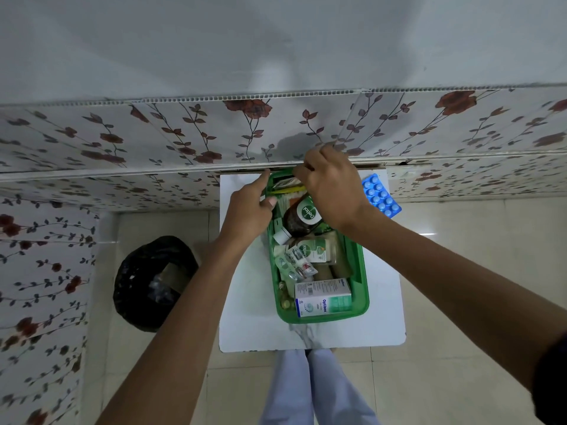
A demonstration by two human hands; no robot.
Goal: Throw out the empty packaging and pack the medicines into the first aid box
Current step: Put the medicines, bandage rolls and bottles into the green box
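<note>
Reaching over the far end of the green box (359,271), both hands work at its back rim, close to the wall. The right hand (329,185) has its fingers curled down into the far compartment; whether they pinch anything cannot be told, since the hand hides its own fingertips. The left hand (250,210) rests on the left rim with thumb bent and forefinger extended, holding nothing visible. The box sits on the white desk (245,317), its long axis running away from the person, already filled with a Dettol bottle (302,217), strips and a carton (323,297). The blue blister strip (380,196) lies outside the box, just right of the right wrist, its long axis near parallel to the box. The right hand is nearer; a short move to the right should reach it. The bin (155,282) stands on the floor to the left.
</note>
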